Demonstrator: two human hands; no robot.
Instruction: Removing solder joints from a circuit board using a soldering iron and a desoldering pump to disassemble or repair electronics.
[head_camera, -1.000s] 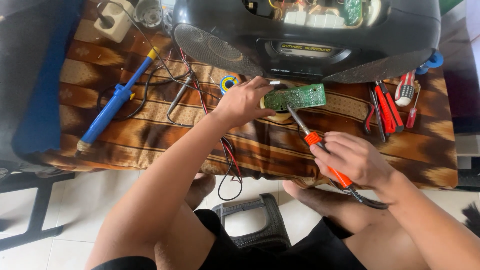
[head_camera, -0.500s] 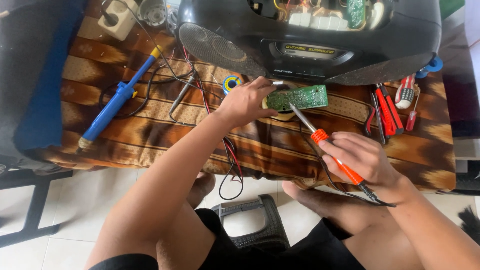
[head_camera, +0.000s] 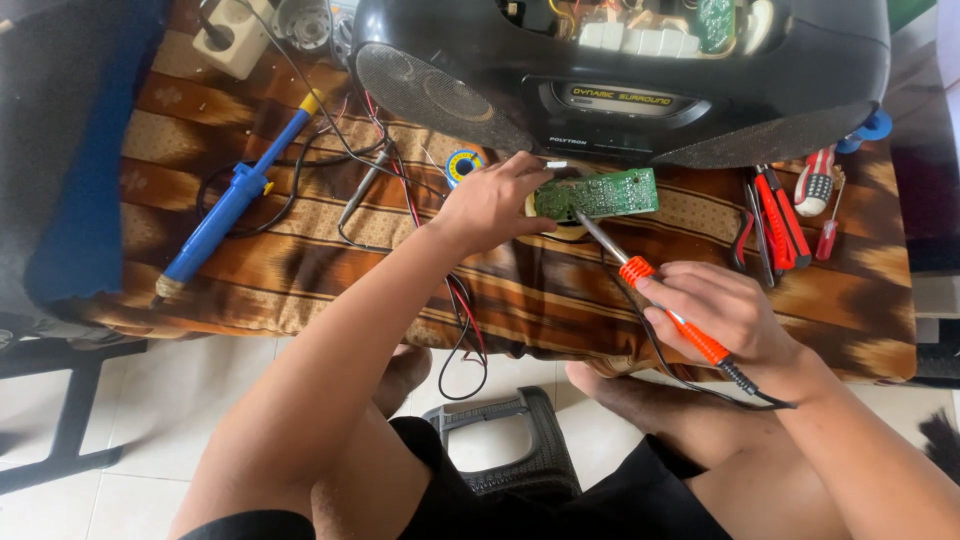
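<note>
My left hand (head_camera: 492, 204) grips the left end of a small green circuit board (head_camera: 600, 194), holding it just above the striped brown cloth. My right hand (head_camera: 722, 312) is closed around an orange-handled soldering iron (head_camera: 668, 310). Its metal tip slants up to the left and meets the board's lower edge near the middle. The iron's black cord trails off past my right wrist. Directly behind the board stands a big black portable stereo (head_camera: 620, 80) with its top opened and parts showing inside.
A blue desoldering pump (head_camera: 232, 198) lies at the left among black and red wires (head_camera: 400, 190). A solder spool (head_camera: 463, 163) sits by the stereo. Red-handled pliers and screwdrivers (head_camera: 785, 215) lie at the right. A white power strip (head_camera: 235, 38) is at the back left, a black stool (head_camera: 505, 440) below.
My right hand and the soldering iron have shifted slightly right and up while the tip stays at the board. My left hand keeps its hold on the board.
</note>
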